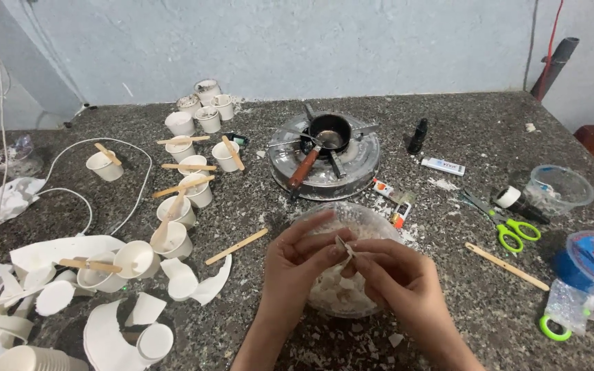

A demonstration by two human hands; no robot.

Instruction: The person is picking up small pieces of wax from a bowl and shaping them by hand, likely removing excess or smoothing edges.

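My left hand [302, 255] and my right hand [397, 277] meet over a clear bowl [366, 214] filled with white flaky chunks. Both hands pinch one small white chunk [342, 246] between thumbs and fingertips, just above the bowl's contents. The bowl sits on the dark speckled stone table [448, 117] near its front edge. Behind the bowl stands a round metal stove [362, 161] carrying a small black pan [330, 130] with a brown handle.
Several white paper cups [194, 124], some with wooden sticks across them, and torn cup pieces [104, 336] cover the left side. A loose wooden stick [236, 246], green scissors [510, 228], a clear cup [559, 189], a blue-lidded container [589, 257], small tubes and a white cable [132, 189] lie around.
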